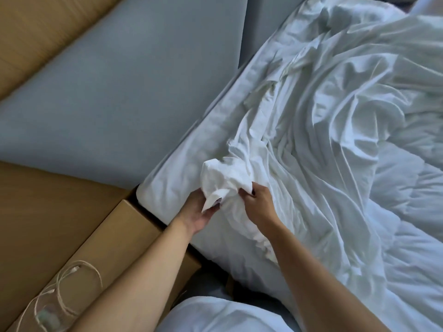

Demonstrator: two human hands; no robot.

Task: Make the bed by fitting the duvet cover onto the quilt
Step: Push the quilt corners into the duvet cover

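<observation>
We see the white duvet cover lying crumpled across the bed, filling the right half of the frame, with one bunched corner pulled up at the centre, just above the mattress corner. The left hand holds that bunch from below, palm up, its fingers curled round a small folded flap of cloth. The right hand grips the same bunch from the right, its fingers clamped into the fabric. The puffier quilt shows at the right edge, partly under the cover. Left of the bed, a grey padded headboard runs diagonally through the upper left. A tan wooden nightstand sits at the lower left, touching the mattress corner, with a coiled pale cable on top. A white pillow lies at the bottom centre.
</observation>
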